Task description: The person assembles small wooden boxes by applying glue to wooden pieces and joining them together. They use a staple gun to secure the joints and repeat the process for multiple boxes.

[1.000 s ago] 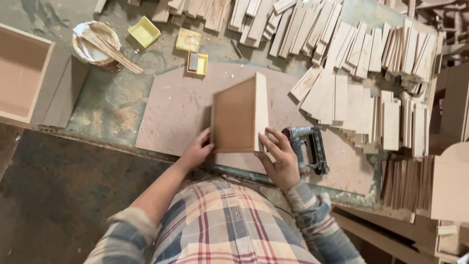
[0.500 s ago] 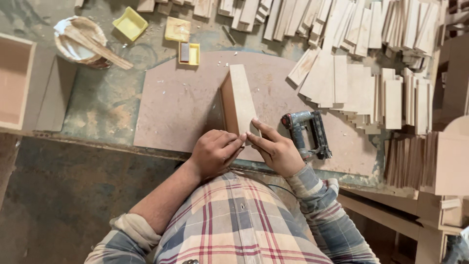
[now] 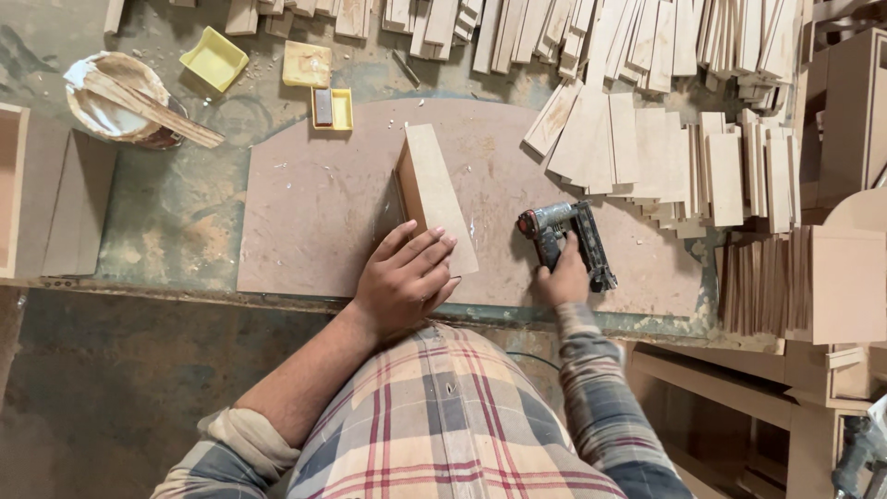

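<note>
left hand (image 3: 404, 277): fingers spread flat, pressing wooden box (image 3: 430, 199) | right hand (image 3: 564, 275): curled around nail gun (image 3: 565, 238), just right of box

the brown board (image 3: 314, 212) lies bare to the left of the wooden box (image 3: 430, 199), giving open passage there. between the box and the nail gun (image 3: 565, 238) runs a narrow free strip. right of the gun, stacked wood strips (image 3: 684, 157) crowd the board's edge. beyond the board stand yellow trays (image 3: 277, 66) and a glue bowl (image 3: 115, 97).
</note>
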